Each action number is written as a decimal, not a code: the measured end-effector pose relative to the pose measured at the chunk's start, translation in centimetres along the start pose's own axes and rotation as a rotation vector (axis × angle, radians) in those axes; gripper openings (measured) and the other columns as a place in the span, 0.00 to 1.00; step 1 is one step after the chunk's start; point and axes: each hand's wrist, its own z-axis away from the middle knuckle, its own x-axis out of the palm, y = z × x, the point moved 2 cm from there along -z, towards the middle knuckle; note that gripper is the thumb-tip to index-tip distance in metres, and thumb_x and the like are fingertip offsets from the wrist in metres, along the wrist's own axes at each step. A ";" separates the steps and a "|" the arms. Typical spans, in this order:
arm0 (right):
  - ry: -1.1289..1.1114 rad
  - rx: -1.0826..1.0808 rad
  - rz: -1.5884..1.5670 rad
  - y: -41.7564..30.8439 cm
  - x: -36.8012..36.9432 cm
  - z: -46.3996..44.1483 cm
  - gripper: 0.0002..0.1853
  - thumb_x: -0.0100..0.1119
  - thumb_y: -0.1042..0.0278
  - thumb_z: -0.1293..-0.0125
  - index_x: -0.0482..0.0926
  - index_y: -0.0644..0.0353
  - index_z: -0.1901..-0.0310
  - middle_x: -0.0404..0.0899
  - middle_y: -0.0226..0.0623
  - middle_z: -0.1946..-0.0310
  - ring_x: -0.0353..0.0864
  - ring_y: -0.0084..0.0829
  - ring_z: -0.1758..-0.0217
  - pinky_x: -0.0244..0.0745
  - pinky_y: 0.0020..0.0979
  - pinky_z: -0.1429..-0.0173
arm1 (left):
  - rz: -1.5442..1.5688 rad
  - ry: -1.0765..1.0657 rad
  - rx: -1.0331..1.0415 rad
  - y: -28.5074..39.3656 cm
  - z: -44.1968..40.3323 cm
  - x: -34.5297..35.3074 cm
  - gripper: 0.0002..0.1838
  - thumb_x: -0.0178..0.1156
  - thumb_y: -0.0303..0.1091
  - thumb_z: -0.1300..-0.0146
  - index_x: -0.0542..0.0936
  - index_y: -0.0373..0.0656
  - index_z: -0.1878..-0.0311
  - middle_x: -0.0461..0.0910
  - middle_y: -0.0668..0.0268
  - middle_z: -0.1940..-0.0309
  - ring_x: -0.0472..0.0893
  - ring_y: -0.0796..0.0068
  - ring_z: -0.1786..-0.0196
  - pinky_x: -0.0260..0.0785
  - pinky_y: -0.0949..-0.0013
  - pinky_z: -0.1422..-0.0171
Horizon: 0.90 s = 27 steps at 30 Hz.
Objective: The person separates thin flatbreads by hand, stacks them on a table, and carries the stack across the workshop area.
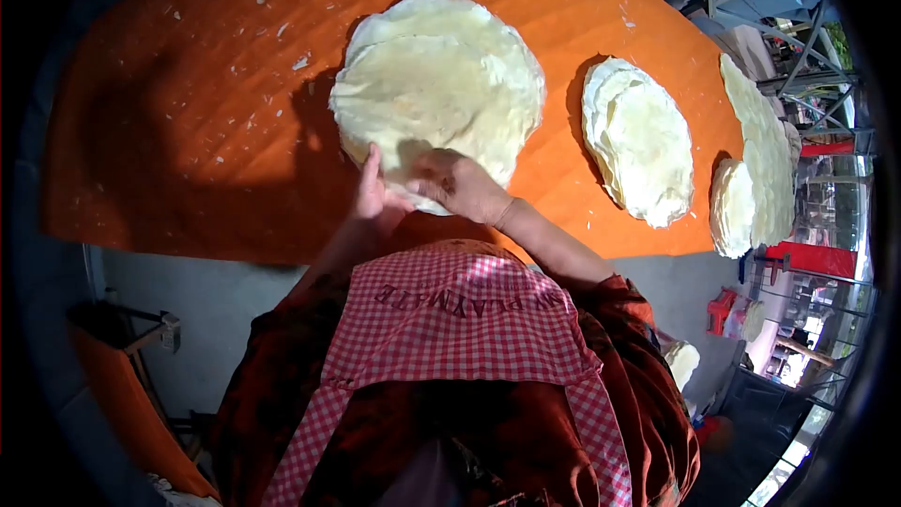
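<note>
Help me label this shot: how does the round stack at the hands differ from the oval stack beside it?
The round stack looks wider; the oval stack looks narrower. The round stack has the left hand and right hand at its near edge; the oval stack has no hand on it. Both are pale, layered sheets on the orange surface.

The person wears a red-and-white checked apron (460, 343) with dark letters (466, 303), two checked straps (601, 437), and a dark, reddish garment (652, 404).
</note>
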 end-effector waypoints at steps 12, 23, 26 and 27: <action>-0.210 -0.066 0.085 7.3 3.4 1.8 0.35 0.65 0.50 0.42 0.66 0.50 0.34 0.67 0.43 0.35 0.65 0.47 0.32 0.63 0.41 0.30 | -0.300 0.222 0.067 -2.1 2.5 -4.6 0.20 0.53 0.28 0.39 0.67 0.38 0.42 0.77 0.58 0.54 0.78 0.64 0.51 0.71 0.64 0.43; -0.237 -0.086 -0.079 7.9 4.1 1.7 0.34 0.65 0.54 0.42 0.67 0.53 0.35 0.67 0.44 0.35 0.64 0.48 0.32 0.60 0.40 0.28 | -0.180 0.498 0.101 -3.5 2.6 -3.9 0.10 0.49 0.29 0.37 0.72 0.38 0.55 0.76 0.60 0.59 0.78 0.66 0.58 0.73 0.65 0.51; -0.200 -0.139 -0.015 8.2 4.4 1.5 0.33 0.63 0.53 0.41 0.67 0.53 0.35 0.67 0.43 0.35 0.62 0.47 0.31 0.58 0.41 0.27 | -0.128 0.437 0.087 -4.3 2.5 -7.7 0.08 0.47 0.30 0.36 0.74 0.39 0.58 0.76 0.63 0.64 0.78 0.69 0.61 0.73 0.68 0.53; -0.165 -0.189 0.004 8.1 4.7 1.5 0.33 0.63 0.53 0.40 0.67 0.54 0.35 0.67 0.44 0.35 0.63 0.48 0.31 0.58 0.41 0.28 | -0.093 0.503 0.062 -4.5 2.3 -8.1 0.07 0.49 0.31 0.35 0.74 0.39 0.59 0.76 0.64 0.66 0.77 0.71 0.63 0.72 0.68 0.54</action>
